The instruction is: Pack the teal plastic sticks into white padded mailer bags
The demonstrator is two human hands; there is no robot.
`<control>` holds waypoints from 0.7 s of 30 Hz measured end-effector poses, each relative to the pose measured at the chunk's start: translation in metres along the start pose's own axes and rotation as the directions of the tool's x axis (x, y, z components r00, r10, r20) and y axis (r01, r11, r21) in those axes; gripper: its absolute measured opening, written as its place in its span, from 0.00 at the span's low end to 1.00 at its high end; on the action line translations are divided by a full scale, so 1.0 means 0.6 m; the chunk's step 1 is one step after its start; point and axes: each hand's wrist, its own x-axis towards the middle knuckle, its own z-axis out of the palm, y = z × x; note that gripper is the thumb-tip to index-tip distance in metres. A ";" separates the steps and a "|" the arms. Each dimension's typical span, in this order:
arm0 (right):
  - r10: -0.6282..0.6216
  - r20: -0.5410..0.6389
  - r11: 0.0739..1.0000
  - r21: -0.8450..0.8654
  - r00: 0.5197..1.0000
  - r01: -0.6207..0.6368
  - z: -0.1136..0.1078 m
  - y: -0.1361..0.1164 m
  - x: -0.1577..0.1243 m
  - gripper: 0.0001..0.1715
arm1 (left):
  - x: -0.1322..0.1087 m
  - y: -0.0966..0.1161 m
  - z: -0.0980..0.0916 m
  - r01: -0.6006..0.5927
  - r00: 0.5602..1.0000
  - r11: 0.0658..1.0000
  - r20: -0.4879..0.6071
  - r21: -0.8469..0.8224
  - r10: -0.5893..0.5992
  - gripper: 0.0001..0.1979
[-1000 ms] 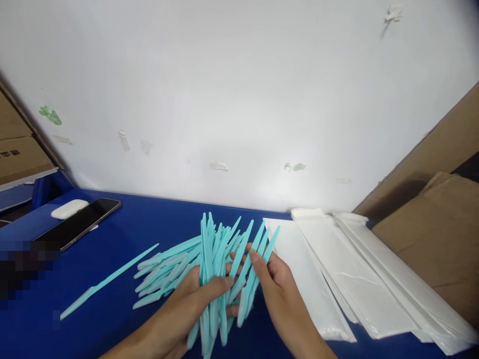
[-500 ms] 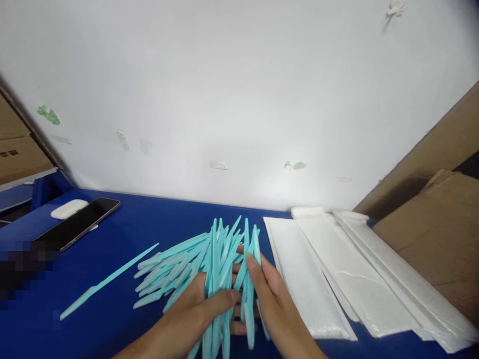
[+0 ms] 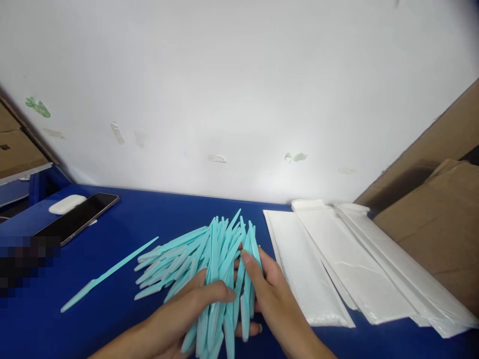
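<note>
Turquoise eyebrow razors with pale translucent blade covers are in and around my hands. My left hand (image 3: 202,301) is closed around a thick bundle of razors (image 3: 215,249), its thumb across the front and fingertips showing behind. My right hand (image 3: 267,284) pinches a few razors (image 3: 246,294) between thumb and fingers, close against the right side of that bundle. Beside and behind my left hand, a fanned pile of razors (image 3: 168,262) lies on the blue table (image 3: 112,329). One single razor (image 3: 108,273) lies apart to the left.
Several white padded mailers (image 3: 307,269) overlap on the right of the table. A dark phone (image 3: 80,217) and a white rounded case (image 3: 67,204) lie at the far left. Cardboard boxes (image 3: 434,229) stand at the right, and a white wall (image 3: 239,99) rises behind.
My right hand has brought its few razors closer to the bundle in my left hand, narrowing the gap between them. The camera view has shifted slightly.
</note>
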 end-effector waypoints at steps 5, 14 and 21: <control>0.003 0.013 0.997 -0.073 1.000 -0.002 -0.005 -0.004 -0.002 0.33 | 0.000 0.001 -0.007 0.028 0.999 0.999 0.028 -0.034 -0.027 0.38; 0.010 0.168 0.997 -0.072 0.986 0.003 -0.010 -0.012 0.001 0.29 | -0.004 0.011 0.000 0.020 0.999 1.000 0.040 0.002 -0.020 0.29; 0.033 0.136 0.999 -0.040 0.990 -0.028 -0.010 -0.012 0.001 0.30 | -0.006 0.013 0.003 0.034 0.999 0.999 0.036 -0.018 -0.033 0.28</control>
